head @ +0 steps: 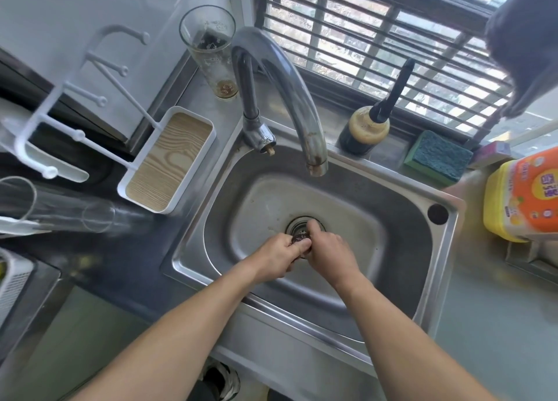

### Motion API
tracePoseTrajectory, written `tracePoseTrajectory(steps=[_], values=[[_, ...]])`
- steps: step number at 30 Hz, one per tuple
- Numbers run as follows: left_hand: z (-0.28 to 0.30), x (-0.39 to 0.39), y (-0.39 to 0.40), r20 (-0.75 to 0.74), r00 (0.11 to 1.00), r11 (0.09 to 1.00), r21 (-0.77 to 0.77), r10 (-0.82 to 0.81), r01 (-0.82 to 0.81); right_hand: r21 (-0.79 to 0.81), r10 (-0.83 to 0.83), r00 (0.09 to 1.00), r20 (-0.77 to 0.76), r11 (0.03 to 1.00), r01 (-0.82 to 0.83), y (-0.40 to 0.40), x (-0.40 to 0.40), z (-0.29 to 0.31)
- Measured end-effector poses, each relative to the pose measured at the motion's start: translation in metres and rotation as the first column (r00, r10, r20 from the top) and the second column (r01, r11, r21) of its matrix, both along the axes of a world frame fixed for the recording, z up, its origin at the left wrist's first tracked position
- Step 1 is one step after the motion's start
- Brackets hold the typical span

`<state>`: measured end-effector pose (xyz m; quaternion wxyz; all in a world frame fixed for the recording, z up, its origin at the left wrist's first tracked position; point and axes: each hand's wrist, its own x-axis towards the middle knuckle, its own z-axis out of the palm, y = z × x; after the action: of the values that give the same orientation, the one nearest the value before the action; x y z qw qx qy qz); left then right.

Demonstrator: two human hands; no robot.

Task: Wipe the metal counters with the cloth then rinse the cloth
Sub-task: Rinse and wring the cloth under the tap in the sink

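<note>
Both of my hands are down in the steel sink (416, 219), just in front of the drain (297, 222). My left hand (279, 257) and my right hand (329, 251) grip a small dark bunched cloth (300, 238) between them; only a bit of it shows between the fingers. The curved tap (290, 92) arches over the basin, and no water is seen coming from its spout. The metal counter (120, 258) runs to the left of the sink.
A white tray with a wood-grain base (169, 159) and glasses (208, 50) stand left of the tap. A dark bottle (367, 128), a green sponge (437, 156) and a yellow-orange container (525, 195) line the windowsill and right side. A dark cloth (528, 44) hangs at top right.
</note>
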<state>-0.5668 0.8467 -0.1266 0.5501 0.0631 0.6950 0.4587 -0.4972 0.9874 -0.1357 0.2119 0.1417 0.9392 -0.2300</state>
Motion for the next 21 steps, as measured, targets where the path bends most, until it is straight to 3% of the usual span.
tracePoseTrajectory(steps=[3, 5, 7, 8, 10, 12, 14, 16, 18, 21], values=[[0.006, 0.002, 0.002, 0.141, 0.988, 0.998, 0.014, 0.066, -0.068, 0.016, -0.002, 1.0, -0.02, 1.0, 0.002, 0.001, 0.001, 0.006], [0.011, 0.0, 0.0, 0.247, 0.968, 0.999, -0.028, 0.051, -0.046, 0.042, 0.033, 0.999, -0.009, 0.999, -0.033, 0.0, 0.0, 0.008], [0.013, -0.003, -0.004, 0.252, 0.968, 0.999, -0.044, -0.004, 0.016, 0.073, 0.037, 0.999, -0.008, 0.997, -0.036, -0.002, -0.001, 0.01], [0.011, -0.006, -0.006, 0.189, 0.981, 0.998, -0.043, -0.041, 0.05, 0.057, 0.005, 1.0, -0.016, 0.998, -0.004, -0.002, -0.003, 0.011], [0.005, -0.013, -0.01, -0.076, 0.981, 0.981, -0.093, -0.176, 0.169, -0.045, -0.085, 0.996, 0.021, 0.995, 0.086, -0.003, -0.008, 0.01], [-0.001, -0.022, -0.015, -0.355, 0.85, 0.917, -0.241, -0.388, 0.318, -0.227, -0.111, 0.986, 0.122, 0.964, 0.137, -0.001, -0.012, 0.005], [-0.004, -0.03, -0.02, -0.507, 0.708, 0.87, -0.308, -0.492, 0.385, -0.431, -0.148, 0.967, 0.207, 0.873, 0.226, 0.003, -0.011, -0.001], [-0.002, -0.037, -0.022, -0.633, 0.587, 0.855, -0.278, -0.505, 0.437, -0.63, -0.25, 0.918, 0.309, 0.67, 0.394, 0.008, -0.005, -0.002], [-0.002, -0.04, -0.022, -0.744, 0.481, 0.844, -0.206, -0.463, 0.495, -0.718, -0.276, 0.877, 0.394, 0.503, 0.481, 0.015, -0.001, 0.002], [-0.002, -0.035, -0.018, -0.851, 0.361, 0.812, -0.123, -0.382, 0.57, -0.771, -0.122, 0.878, 0.463, 0.434, 0.467, 0.018, 0.0, 0.004]])
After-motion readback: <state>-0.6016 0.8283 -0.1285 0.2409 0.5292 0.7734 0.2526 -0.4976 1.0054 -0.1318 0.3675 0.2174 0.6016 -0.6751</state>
